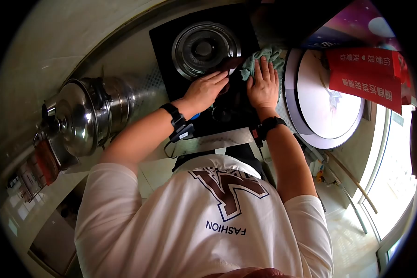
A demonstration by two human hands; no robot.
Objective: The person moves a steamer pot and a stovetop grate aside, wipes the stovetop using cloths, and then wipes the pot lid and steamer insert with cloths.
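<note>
My right hand (264, 85) lies flat on a bunched green cloth (249, 69), with its fingers stretched out over it. The cloth rests at the right edge of a black gas stove (164, 48). Over the stove's front half, my left hand (206, 92) is held with its fingers extended and nothing visible in them. Its fingertips are close to the round metal burner (204, 47); whether they touch the black top I cannot tell. A dark reflection of the hand shows on that surface.
A shiny steel pot (81, 118) with a lid stands left of the stove. On the right are a round white-topped object (326, 111) and a red bag (366, 76) with printed characters. The metal counter edge (208, 142) runs in front of me.
</note>
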